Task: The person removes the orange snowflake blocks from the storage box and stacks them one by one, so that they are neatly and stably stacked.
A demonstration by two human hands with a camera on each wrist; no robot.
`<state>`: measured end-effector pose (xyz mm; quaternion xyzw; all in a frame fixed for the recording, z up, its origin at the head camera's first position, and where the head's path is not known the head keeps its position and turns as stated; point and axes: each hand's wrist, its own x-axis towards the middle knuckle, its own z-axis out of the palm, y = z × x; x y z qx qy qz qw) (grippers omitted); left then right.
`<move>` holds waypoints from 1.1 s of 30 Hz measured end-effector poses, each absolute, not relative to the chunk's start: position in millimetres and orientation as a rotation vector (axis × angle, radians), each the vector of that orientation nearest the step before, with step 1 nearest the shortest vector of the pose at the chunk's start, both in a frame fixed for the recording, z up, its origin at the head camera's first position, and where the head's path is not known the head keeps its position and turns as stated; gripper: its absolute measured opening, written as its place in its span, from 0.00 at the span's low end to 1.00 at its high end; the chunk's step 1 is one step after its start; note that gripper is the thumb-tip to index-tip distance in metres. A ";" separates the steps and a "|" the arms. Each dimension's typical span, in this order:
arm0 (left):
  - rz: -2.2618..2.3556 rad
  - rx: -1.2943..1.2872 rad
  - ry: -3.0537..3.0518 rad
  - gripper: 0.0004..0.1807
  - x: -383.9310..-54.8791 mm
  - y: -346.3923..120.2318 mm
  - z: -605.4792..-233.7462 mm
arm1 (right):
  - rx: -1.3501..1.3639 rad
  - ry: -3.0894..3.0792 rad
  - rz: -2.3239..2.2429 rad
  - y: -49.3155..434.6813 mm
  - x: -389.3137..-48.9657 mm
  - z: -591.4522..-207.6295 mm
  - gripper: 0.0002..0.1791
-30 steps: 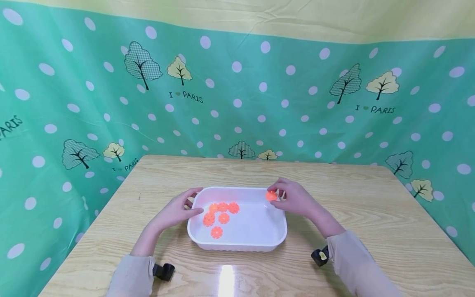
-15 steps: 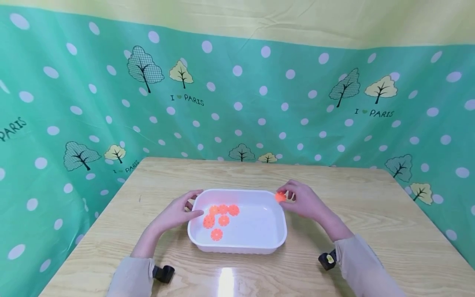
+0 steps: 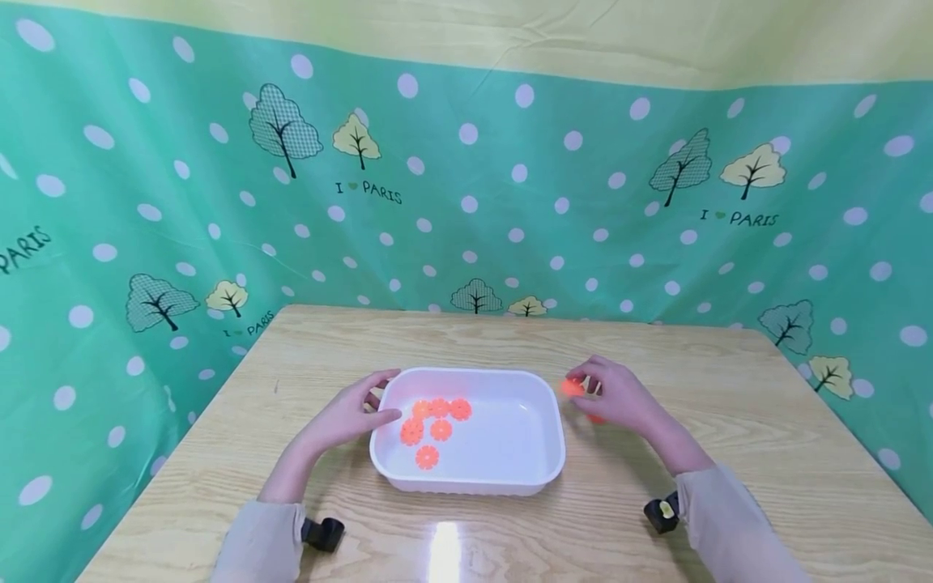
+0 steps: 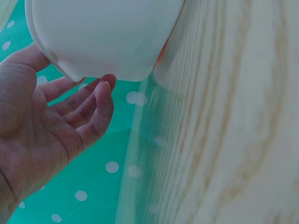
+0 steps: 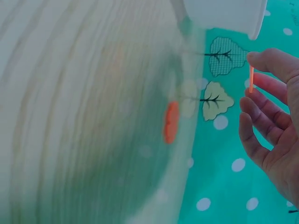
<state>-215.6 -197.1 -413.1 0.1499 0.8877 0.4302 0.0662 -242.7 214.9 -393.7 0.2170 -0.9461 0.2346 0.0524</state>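
A white plastic basin [image 3: 503, 433] sits on the table, with several flat orange notched discs [image 3: 427, 457] in its left half. At the basin's left end my left hand [image 3: 350, 417] grips the rim, thumb over the inside edge and fingers outside. In the left wrist view, the fingers [image 4: 100, 105] touch the basin's outer wall. To the right of the basin, my right hand [image 3: 615, 393] pinches one orange notched disc [image 3: 573, 388] between thumb and fingers, above the tabletop. Edge-on, this held disc [image 5: 252, 80] appears thin. Another orange disc [image 5: 171, 122] lies on the table below, partly hidden by the hand in the head view.
The wood-grain table [image 3: 481, 340] extends around the basin on all sides. Behind it hangs a green dotted cloth [image 3: 466, 178] with printed trees. Black wrist-worn devices [image 3: 323, 534] are strapped at both sleeves.
My right hand has carried its orange disc rightward, from over the basin's far right corner to above the table outside. The left hand keeps its hold on the rim.
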 end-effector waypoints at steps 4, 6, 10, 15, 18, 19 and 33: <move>1.291 0.435 2.679 0.35 -215.8 -197.2 -413.9 | 0.608 -2.913 0.730 219.8 -242.7 -396.9 0.16; 1.297 0.436 2.677 0.35 -215.7 -197.4 -413.9 | 0.593 -2.929 0.732 222.4 -242.8 -398.4 0.17; 1.310 0.443 2.668 0.35 -215.2 -197.8 -413.9 | 0.588 -2.945 0.725 228.4 -242.9 -402.0 0.17; 1.311 0.450 2.667 0.35 -216.5 -197.6 -415.0 | 0.590 -2.958 0.707 237.1 -243.0 -406.3 0.17; 1.307 0.449 2.670 0.35 -216.9 -198.0 -414.6 | 0.574 -2.972 0.700 240.9 -244.0 -408.7 0.17; 1.306 0.449 2.671 0.35 -216.8 -198.1 -414.4 | 0.573 -2.973 0.702 241.9 -244.2 -409.3 0.17; 1.306 0.456 2.674 0.35 -214.8 -196.5 -411.1 | 0.542 -3.081 0.750 250.2 -247.1 -419.3 0.15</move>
